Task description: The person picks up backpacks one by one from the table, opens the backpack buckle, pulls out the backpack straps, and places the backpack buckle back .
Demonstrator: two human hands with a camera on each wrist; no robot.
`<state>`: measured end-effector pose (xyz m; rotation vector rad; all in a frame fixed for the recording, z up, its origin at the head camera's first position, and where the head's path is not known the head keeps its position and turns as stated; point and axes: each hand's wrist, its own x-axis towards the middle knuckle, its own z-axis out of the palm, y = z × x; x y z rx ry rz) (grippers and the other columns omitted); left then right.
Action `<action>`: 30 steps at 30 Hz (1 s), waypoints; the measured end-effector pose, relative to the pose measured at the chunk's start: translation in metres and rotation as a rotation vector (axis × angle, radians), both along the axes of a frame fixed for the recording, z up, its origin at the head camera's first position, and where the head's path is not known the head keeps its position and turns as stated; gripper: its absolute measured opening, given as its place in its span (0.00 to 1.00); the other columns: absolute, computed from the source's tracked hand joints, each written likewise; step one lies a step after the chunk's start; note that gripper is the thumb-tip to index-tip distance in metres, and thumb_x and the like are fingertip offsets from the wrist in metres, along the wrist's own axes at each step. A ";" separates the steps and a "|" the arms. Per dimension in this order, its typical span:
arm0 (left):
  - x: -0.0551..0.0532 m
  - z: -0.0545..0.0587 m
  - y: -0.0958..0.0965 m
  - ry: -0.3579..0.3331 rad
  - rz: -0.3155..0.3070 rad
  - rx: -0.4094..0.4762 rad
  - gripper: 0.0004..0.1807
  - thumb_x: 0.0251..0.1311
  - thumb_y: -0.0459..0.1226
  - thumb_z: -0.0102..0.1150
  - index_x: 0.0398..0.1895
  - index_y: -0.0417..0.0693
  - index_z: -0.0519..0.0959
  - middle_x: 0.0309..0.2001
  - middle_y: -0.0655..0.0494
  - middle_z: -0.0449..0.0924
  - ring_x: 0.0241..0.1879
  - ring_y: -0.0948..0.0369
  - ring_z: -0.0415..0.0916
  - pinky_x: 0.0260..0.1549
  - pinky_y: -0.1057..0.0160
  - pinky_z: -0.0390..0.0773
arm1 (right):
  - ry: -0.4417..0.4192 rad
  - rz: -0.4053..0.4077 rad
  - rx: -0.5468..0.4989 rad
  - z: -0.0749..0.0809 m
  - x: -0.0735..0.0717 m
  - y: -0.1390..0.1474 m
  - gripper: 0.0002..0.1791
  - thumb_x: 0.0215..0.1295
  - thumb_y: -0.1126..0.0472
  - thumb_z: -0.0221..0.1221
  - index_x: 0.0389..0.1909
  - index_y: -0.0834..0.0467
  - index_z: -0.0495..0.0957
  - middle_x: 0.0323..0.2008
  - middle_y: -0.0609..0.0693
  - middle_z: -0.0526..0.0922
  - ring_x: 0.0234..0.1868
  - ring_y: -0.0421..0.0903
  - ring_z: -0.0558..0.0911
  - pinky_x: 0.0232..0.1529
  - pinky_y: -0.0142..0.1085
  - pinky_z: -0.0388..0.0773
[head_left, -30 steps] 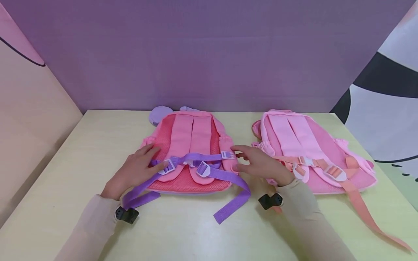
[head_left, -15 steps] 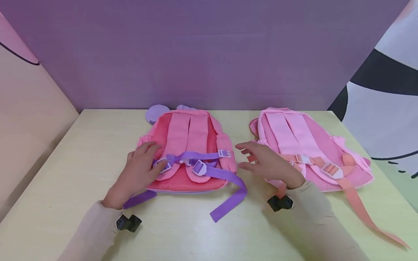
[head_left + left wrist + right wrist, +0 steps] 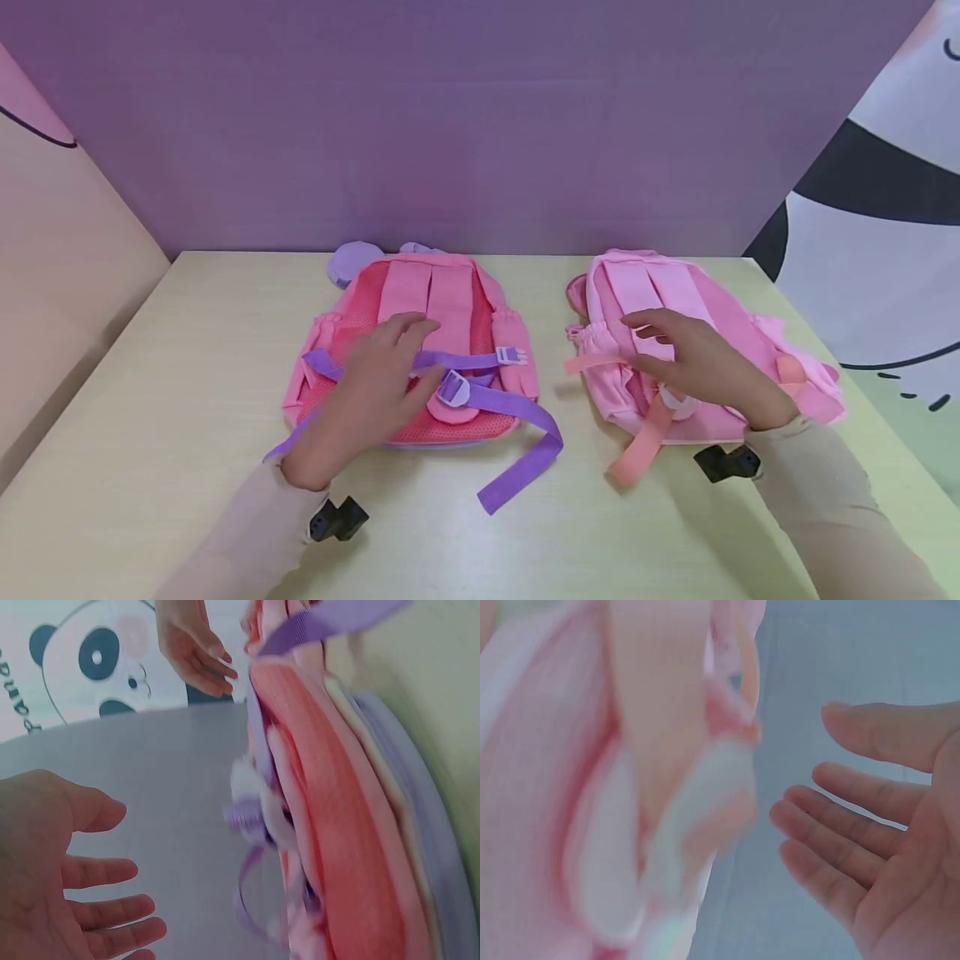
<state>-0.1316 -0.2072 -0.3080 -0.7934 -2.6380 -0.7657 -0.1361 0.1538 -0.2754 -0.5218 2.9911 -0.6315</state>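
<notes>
A coral-pink backpack (image 3: 407, 287) lies with its shoulder straps up at centre left, purple webbing straps (image 3: 517, 471) and white buckles (image 3: 454, 388) across it. Above its lower half hovers my left hand (image 3: 360, 400), fingers apart and holding nothing; in the left wrist view a gap parts this hand (image 3: 52, 862) from the bag. My right hand (image 3: 701, 367) hangs over a lighter pink backpack (image 3: 630, 287), relaxed and covering part of its orange strap (image 3: 645, 442) and middle. The right wrist view shows straight fingers (image 3: 832, 840) beside a blurred white buckle (image 3: 607, 877), with nothing in the palm.
Both bags rest on a pale wooden table (image 3: 225, 333) against a purple back panel (image 3: 480, 125). Lilac round pieces (image 3: 354, 262) stick out behind the left bag's top. A panda-print wall (image 3: 885, 267) stands at the right.
My left hand has moved right, from the coral-pink bag's left edge to over its middle. My right hand has moved right, away from that bag and over the lighter one.
</notes>
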 end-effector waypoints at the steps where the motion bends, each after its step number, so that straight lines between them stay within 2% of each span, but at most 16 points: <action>1: 0.001 0.001 0.004 0.007 -0.014 0.006 0.28 0.57 0.40 0.62 0.61 0.40 0.70 0.61 0.41 0.70 0.61 0.46 0.68 0.56 0.42 0.70 | -0.002 -0.016 0.007 0.001 0.000 0.005 0.27 0.61 0.61 0.62 0.60 0.63 0.69 0.56 0.61 0.75 0.55 0.60 0.75 0.54 0.58 0.71; 6: 0.003 0.001 0.027 0.025 -0.089 0.057 0.27 0.58 0.39 0.61 0.60 0.39 0.71 0.59 0.42 0.71 0.59 0.47 0.70 0.55 0.47 0.72 | 0.083 -0.066 0.034 -0.004 0.005 0.031 0.27 0.60 0.62 0.63 0.59 0.64 0.69 0.55 0.63 0.74 0.53 0.62 0.74 0.51 0.60 0.71; 8: 0.003 0.000 0.037 0.026 -0.112 0.060 0.27 0.59 0.40 0.60 0.61 0.40 0.71 0.59 0.43 0.71 0.59 0.48 0.70 0.55 0.48 0.72 | 0.129 -0.081 0.048 -0.009 0.007 0.042 0.27 0.59 0.63 0.63 0.59 0.65 0.69 0.54 0.64 0.74 0.52 0.63 0.74 0.49 0.60 0.71; 11: 0.002 0.000 0.052 0.035 -0.142 0.046 0.27 0.60 0.41 0.59 0.62 0.42 0.70 0.60 0.45 0.72 0.59 0.50 0.71 0.55 0.49 0.72 | 0.153 -0.120 0.070 -0.017 0.008 0.056 0.28 0.59 0.62 0.63 0.59 0.66 0.67 0.54 0.66 0.73 0.51 0.64 0.73 0.47 0.61 0.71; 15: 0.002 0.002 0.069 0.045 -0.176 0.009 0.28 0.62 0.43 0.57 0.63 0.42 0.68 0.61 0.45 0.71 0.61 0.51 0.70 0.56 0.51 0.72 | 0.092 -0.199 0.065 -0.024 0.007 0.071 0.30 0.62 0.59 0.61 0.62 0.66 0.64 0.56 0.70 0.70 0.53 0.68 0.70 0.49 0.65 0.68; 18: 0.001 0.002 0.082 0.018 -0.190 -0.043 0.30 0.63 0.45 0.56 0.66 0.43 0.66 0.62 0.47 0.70 0.62 0.53 0.68 0.59 0.53 0.70 | 0.027 -0.260 0.055 -0.028 0.005 0.081 0.33 0.64 0.54 0.58 0.65 0.65 0.61 0.59 0.71 0.66 0.55 0.70 0.67 0.50 0.67 0.66; 22: -0.001 0.002 0.098 -0.006 -0.197 -0.113 0.31 0.65 0.48 0.52 0.68 0.46 0.62 0.63 0.48 0.68 0.62 0.53 0.69 0.58 0.55 0.71 | 0.012 -0.322 0.065 -0.034 0.000 0.097 0.34 0.67 0.51 0.56 0.67 0.66 0.58 0.60 0.73 0.62 0.55 0.71 0.64 0.48 0.68 0.67; 26: -0.005 0.000 0.113 0.022 -0.193 -0.150 0.31 0.65 0.51 0.50 0.68 0.47 0.62 0.63 0.48 0.68 0.60 0.54 0.70 0.54 0.56 0.73 | 0.009 -0.374 0.059 -0.040 -0.004 0.113 0.37 0.68 0.48 0.52 0.68 0.67 0.55 0.61 0.75 0.59 0.57 0.73 0.61 0.48 0.69 0.66; 30: -0.009 -0.001 0.128 0.034 -0.186 -0.196 0.34 0.64 0.54 0.50 0.68 0.48 0.62 0.65 0.50 0.67 0.61 0.55 0.69 0.54 0.58 0.74 | -0.045 -0.421 0.049 -0.046 -0.005 0.128 0.41 0.69 0.43 0.49 0.70 0.68 0.51 0.63 0.75 0.56 0.58 0.74 0.59 0.48 0.70 0.65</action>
